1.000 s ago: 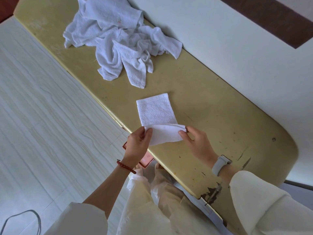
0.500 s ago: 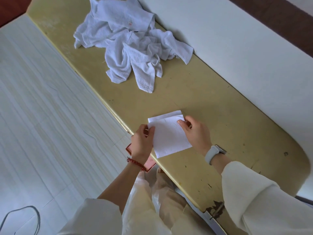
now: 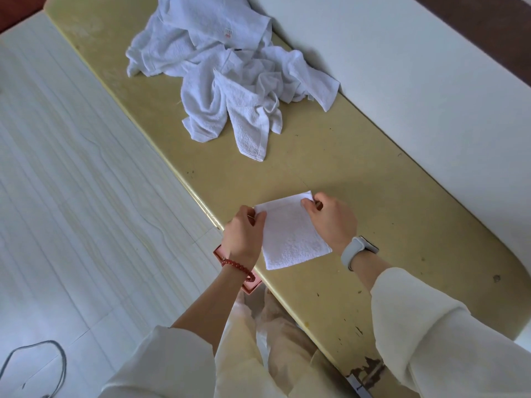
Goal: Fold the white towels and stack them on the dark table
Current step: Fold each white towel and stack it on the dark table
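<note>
While the folded white towel (image 3: 293,234) lies flat near the front edge of the yellowish table (image 3: 373,196), both hands hold it at its far corners. The left hand (image 3: 244,235) pinches the far-left corner between thumb and curled fingers, its knuckles reaching just past the table's edge. The right hand (image 3: 330,218) pinches the far-right corner the same way — fingertips bent down onto the cloth, thumb tucked beneath the small raised fold there. The towel sits as a neat, roughly square pad, turned at a slant to the table edge, its near corner just inside that edge.

Farther along the table, well apart from the folded one, a heap of unfolded white towels (image 3: 230,81) sprawls in a rumpled mound, one end trailing toward the hands; a small red mark shows on the topmost piece.

A red bead bracelet (image 3: 238,268) circles the left wrist and a pale watch (image 3: 359,251) the right — both arms wear cream sleeves (image 3: 448,340) pushed up. A reddish box-like object (image 3: 250,285) peeks out below the table edge under the left wrist. A white wall (image 3: 431,96) runs along the far side of the table, pale striped floor (image 3: 86,196) lies on the other side, and a dark cable (image 3: 54,357) loops on it at lower left.
</note>
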`<action>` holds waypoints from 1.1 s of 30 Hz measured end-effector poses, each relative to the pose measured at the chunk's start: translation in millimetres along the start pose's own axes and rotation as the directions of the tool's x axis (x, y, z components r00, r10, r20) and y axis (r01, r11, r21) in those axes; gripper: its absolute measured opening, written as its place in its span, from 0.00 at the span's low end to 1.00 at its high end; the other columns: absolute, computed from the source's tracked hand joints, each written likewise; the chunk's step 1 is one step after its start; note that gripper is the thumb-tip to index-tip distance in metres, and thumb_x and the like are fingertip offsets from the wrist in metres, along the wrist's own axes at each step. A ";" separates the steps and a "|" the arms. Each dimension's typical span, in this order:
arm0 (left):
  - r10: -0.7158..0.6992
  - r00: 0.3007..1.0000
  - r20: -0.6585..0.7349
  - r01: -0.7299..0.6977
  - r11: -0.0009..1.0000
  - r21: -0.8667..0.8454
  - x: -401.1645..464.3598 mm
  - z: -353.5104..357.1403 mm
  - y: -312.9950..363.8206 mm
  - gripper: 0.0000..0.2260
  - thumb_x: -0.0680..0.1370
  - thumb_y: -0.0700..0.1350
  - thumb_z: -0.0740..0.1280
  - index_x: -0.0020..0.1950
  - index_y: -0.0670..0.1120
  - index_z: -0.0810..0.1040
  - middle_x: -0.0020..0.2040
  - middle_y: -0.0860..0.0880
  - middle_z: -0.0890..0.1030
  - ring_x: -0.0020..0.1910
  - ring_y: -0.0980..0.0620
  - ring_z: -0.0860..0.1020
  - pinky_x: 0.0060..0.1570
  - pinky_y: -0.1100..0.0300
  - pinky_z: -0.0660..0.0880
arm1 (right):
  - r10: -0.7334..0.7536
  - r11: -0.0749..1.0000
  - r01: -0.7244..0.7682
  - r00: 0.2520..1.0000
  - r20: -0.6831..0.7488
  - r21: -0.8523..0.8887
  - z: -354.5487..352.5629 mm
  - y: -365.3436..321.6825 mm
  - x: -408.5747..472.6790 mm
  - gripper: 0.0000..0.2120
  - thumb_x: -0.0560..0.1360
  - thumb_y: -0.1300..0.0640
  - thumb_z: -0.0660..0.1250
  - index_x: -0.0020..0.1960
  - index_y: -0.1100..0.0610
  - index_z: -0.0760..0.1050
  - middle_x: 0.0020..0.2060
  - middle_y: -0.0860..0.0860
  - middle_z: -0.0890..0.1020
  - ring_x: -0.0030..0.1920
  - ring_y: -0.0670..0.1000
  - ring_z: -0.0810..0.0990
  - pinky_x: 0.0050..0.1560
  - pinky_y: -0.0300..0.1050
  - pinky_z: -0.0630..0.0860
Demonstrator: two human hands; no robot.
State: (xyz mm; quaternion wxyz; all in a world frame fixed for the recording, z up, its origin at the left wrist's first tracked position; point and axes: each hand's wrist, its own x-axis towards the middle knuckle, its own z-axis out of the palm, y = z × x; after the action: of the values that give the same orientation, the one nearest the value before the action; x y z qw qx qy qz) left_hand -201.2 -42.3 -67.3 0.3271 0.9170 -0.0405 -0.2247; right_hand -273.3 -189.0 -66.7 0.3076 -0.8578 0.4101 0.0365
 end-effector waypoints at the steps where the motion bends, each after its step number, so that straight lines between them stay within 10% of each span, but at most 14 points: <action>1: -0.011 1.000 0.006 0.011 1.000 0.022 0.5 0.5 1.0 0.07 0.77 0.50 0.63 0.45 0.46 0.72 0.37 0.50 0.77 0.39 0.48 0.74 0.34 0.59 0.68 | 0.013 1.000 -0.013 1.000 0.011 -0.003 0.4 -0.4 1.0 0.16 0.77 0.48 0.61 0.39 0.60 0.72 0.32 0.56 0.76 0.33 0.55 0.71 0.30 0.43 0.61; 9: 0.037 0.998 -0.044 -0.027 0.975 0.219 0.4 -5.3 0.6 0.11 0.75 0.52 0.66 0.48 0.46 0.70 0.43 0.50 0.76 0.41 0.46 0.74 0.38 0.58 0.67 | 0.090 0.993 -0.089 0.996 0.007 -0.072 0.6 -6.2 1.1 0.14 0.76 0.45 0.60 0.46 0.57 0.70 0.38 0.52 0.79 0.37 0.56 0.76 0.36 0.44 0.69; 13: 0.595 0.790 -0.147 -0.490 0.757 0.434 -9.5 -1.8 -16.5 0.11 0.74 0.45 0.65 0.55 0.44 0.74 0.54 0.46 0.78 0.55 0.45 0.74 0.48 0.53 0.71 | -0.375 0.925 0.327 0.875 -0.308 -0.196 -2.6 6.8 -13.0 0.12 0.76 0.54 0.59 0.55 0.59 0.73 0.48 0.54 0.78 0.44 0.58 0.78 0.45 0.50 0.72; 15: 0.712 0.702 -0.017 -0.615 0.618 0.489 -16.8 5.7 -26.9 0.15 0.76 0.45 0.59 0.62 0.43 0.72 0.63 0.44 0.75 0.65 0.46 0.70 0.55 0.49 0.69 | -0.620 0.774 0.534 0.748 -0.235 -0.341 2.0 18.0 -16.1 0.16 0.75 0.58 0.56 0.61 0.58 0.72 0.56 0.55 0.78 0.55 0.57 0.77 0.57 0.55 0.68; 22: 0.563 0.783 0.265 -0.595 0.551 0.585 -22.7 22.9 -44.3 0.27 0.79 0.55 0.50 0.73 0.41 0.61 0.74 0.44 0.62 0.74 0.46 0.56 0.67 0.38 0.57 | -0.582 0.659 0.580 0.796 0.164 -0.479 24.1 42.8 -12.8 0.23 0.77 0.50 0.51 0.72 0.51 0.61 0.73 0.53 0.63 0.73 0.54 0.58 0.68 0.67 0.53; 33: 0.528 0.793 0.303 -0.590 0.542 0.599 -21.5 21.0 -44.1 0.28 0.80 0.59 0.45 0.74 0.44 0.57 0.75 0.45 0.60 0.74 0.46 0.55 0.67 0.35 0.54 | -0.525 0.796 0.512 0.849 0.051 -0.323 14.2 34.5 -20.2 0.23 0.76 0.51 0.52 0.70 0.55 0.62 0.70 0.59 0.67 0.68 0.59 0.68 0.64 0.63 0.65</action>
State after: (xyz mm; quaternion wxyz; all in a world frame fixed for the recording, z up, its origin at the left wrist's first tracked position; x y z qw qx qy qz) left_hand -233.0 -15.2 -100.7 0.0293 0.8984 -0.4220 -0.1180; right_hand -309.0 -183.8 -89.1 0.1519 -0.9763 0.1541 0.0000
